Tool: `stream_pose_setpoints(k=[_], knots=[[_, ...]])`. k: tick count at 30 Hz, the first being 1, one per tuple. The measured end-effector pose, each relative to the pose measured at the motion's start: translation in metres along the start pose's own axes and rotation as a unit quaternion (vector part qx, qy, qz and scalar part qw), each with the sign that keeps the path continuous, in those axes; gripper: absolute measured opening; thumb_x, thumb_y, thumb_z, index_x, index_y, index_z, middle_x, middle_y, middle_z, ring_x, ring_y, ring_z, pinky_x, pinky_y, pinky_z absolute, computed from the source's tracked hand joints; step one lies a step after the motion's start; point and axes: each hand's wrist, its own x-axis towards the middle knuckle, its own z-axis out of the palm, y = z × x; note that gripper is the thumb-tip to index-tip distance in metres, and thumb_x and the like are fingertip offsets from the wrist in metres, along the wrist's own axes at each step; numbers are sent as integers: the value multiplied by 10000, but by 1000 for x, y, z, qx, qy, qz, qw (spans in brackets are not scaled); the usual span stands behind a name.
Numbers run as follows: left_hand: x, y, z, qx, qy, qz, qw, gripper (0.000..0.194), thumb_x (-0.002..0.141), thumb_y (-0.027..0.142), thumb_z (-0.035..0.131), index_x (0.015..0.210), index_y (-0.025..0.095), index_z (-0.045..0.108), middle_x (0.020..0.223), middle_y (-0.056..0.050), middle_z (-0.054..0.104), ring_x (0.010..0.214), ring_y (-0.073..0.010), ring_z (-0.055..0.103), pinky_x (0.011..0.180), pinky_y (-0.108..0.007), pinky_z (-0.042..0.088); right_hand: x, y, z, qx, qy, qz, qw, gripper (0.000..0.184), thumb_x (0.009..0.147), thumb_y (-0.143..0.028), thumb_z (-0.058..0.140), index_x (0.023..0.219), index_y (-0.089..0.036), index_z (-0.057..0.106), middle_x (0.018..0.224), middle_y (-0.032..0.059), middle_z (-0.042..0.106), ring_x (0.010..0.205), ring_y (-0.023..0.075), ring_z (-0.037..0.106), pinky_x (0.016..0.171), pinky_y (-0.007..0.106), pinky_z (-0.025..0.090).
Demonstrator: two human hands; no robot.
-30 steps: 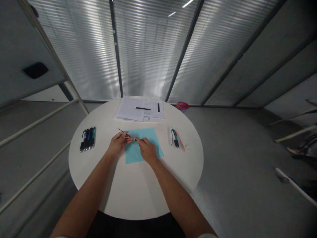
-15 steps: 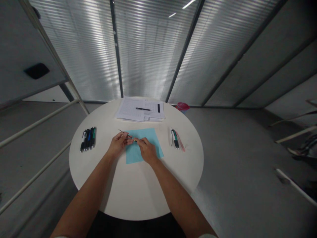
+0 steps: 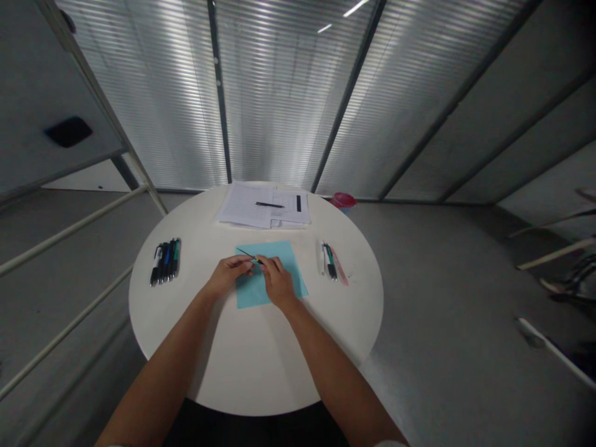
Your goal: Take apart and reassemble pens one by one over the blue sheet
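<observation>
Behind the table (image 3: 261,366) stands a bucket (image 3: 343,198); right hand (image 3: 278,280) holds a rod (image 3: 246,253).

the white table (image 3: 254,372) lies free between the forearms (image 3: 179,341), but ahead the left hand (image 3: 229,273) and right hand (image 3: 279,284) block passage, papers (image 3: 244,208) beyond and pens (image 3: 164,264) on both flanks.

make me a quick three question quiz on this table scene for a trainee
1. What colour is the sheet beneath the slim dark rod at the right hand?

2. True or false: a dark pen lies on the papers.

3. Where on the table is the larger group of pens?
a) left side
b) far edge
c) right side

Key: 1. light blue; 2. true; 3. a
</observation>
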Motion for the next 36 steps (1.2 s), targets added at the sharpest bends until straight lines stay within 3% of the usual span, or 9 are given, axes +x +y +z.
stream_pose_setpoints(k=[6, 10, 12, 15, 18, 21, 24, 28, 36], knots=[[1, -4, -4, -34, -5, -4, 999, 338, 681, 339, 759, 953, 141, 719, 830, -92, 702, 664, -156, 632, 669, -305, 484, 3, 18, 5, 115, 175, -4, 978, 351, 975, -282, 299, 1267, -180, 464, 1122, 106, 568, 1050, 176, 556, 924, 349, 462], [0, -4, -5, -51, -5, 15, 999, 282, 705, 319, 728, 917, 134, 708, 781, -77, 680, 635, -146, 607, 638, -300, 460, 3, 23, -4, 133, 247, 25, 960, 345, 970, -281, 306, 1267, -170, 441, 1118, 110, 570, 1013, 173, 565, 895, 350, 470], [-2, -4, -6, -27, 24, 50, 998, 238, 741, 316, 677, 894, 135, 697, 744, -64, 655, 620, -146, 585, 625, -307, 452, 3, 23, -9, 125, 265, 26, 956, 326, 967, -285, 323, 1237, -168, 463, 1108, 108, 573, 1016, 173, 562, 905, 345, 461], [-5, -3, -8, 115, 112, 131, 978, 189, 801, 299, 573, 870, 161, 682, 723, -50, 623, 648, -161, 562, 656, -334, 453, 2, 23, -14, 94, 241, 21, 966, 307, 963, -308, 342, 1180, -168, 508, 1078, 102, 588, 1001, 175, 569, 892, 328, 463], [-5, -5, -7, 355, 166, 196, 899, 212, 809, 279, 530, 907, 177, 688, 816, -75, 623, 776, -203, 566, 760, -375, 454, 1, 22, -15, 49, 181, 29, 982, 309, 960, -337, 364, 1157, -178, 539, 1026, 84, 602, 936, 170, 590, 842, 300, 476], [-3, -9, -5, 537, 145, 203, 806, 297, 800, 289, 542, 1035, 179, 686, 918, -117, 609, 890, -252, 555, 825, -407, 432, 1, 23, -13, 15, 143, 39, 989, 324, 964, -354, 357, 1172, -194, 547, 1040, 76, 605, 920, 166, 601, 819, 280, 478], [0, -14, -2, 625, 111, 167, 754, 304, 818, 306, 533, 1058, 202, 689, 934, -131, 610, 889, -272, 554, 796, -407, 422, 1, 25, -10, 2, 127, 42, 991, 333, 969, -357, 344, 1186, -203, 544, 1065, 73, 608, 937, 165, 604, 817, 269, 478], [1, -16, -3, 647, 91, 147, 742, 290, 841, 321, 513, 1045, 229, 697, 935, -121, 623, 885, -271, 562, 790, -398, 413, 1, 27, -9, -5, 118, 37, 992, 330, 972, -356, 340, 1182, -206, 545, 1063, 67, 617, 952, 165, 604, 831, 270, 474], [1, -12, -5, 625, 71, 126, 767, 263, 861, 323, 485, 984, 238, 701, 950, -94, 644, 915, -243, 580, 817, -367, 417, 2, 25, -11, -45, 76, 35, 995, 326, 970, -375, 351, 1171, -228, 562, 1057, 56, 626, 941, 158, 609, 799, 253, 472]])
